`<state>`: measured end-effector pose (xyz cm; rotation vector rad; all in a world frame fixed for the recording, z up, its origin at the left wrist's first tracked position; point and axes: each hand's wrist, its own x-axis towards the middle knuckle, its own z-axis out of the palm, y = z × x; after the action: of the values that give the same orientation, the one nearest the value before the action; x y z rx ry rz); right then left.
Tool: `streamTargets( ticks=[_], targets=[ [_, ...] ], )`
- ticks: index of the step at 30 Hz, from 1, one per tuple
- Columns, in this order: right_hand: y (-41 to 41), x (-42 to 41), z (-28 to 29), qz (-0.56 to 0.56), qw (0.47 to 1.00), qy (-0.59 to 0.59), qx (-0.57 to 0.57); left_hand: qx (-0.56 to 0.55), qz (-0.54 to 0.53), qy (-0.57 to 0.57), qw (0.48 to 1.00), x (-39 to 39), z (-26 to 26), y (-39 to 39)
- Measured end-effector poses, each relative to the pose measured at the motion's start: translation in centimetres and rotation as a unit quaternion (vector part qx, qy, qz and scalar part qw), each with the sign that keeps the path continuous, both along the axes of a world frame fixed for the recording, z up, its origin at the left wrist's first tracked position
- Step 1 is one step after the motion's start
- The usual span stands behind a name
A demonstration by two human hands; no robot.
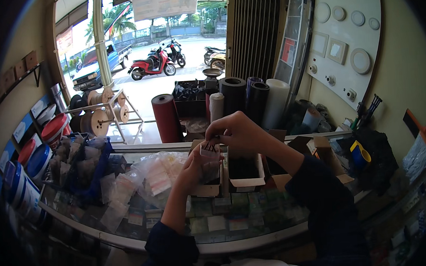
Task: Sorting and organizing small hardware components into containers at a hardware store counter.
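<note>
My left hand (192, 170) holds a small clear plastic bag (210, 161) upright above the glass counter. My right hand (231, 130) is at the bag's mouth, its fingertips pinched on thin dark pieces, perhaps screws or nails, that stick up there. Just under and behind the bag is an open cardboard box (206, 192). Beside it stands a second open box (247, 183) with dark contents too small to make out. More small plastic bags (161, 175) lie in a loose, larger clear bag to the left of my left hand.
A blue basket (104, 156) of filled bags stands at the left of the glass display counter (240, 241). Further open cartons (330, 155) and a blue and yellow tape roll (360, 154) lie to the right. Beyond the counter stand upright rolls (167, 117) of sheet material and cable spools (99, 122).
</note>
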<state>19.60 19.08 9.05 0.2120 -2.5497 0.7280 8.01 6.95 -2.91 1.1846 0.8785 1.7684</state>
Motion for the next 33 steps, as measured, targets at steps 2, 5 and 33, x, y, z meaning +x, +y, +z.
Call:
streamTargets(
  ticks=[2,5,33],
  targets=[
    [-0.5,-0.3,0.0,0.018,1.000,-0.023,0.011,-0.007,-0.011,-0.027,1.000,-0.3,-0.3,-0.2],
    [-0.1,0.2,-0.2,0.040,0.998,-0.053,0.007,-0.027,-0.024,-0.031,0.999,-0.1,0.0,0.2],
    [6.7,0.4,-10.4,-0.199,0.860,-0.398,0.249,0.009,0.017,-0.021,1.000,-0.2,0.2,0.6]
  ],
)
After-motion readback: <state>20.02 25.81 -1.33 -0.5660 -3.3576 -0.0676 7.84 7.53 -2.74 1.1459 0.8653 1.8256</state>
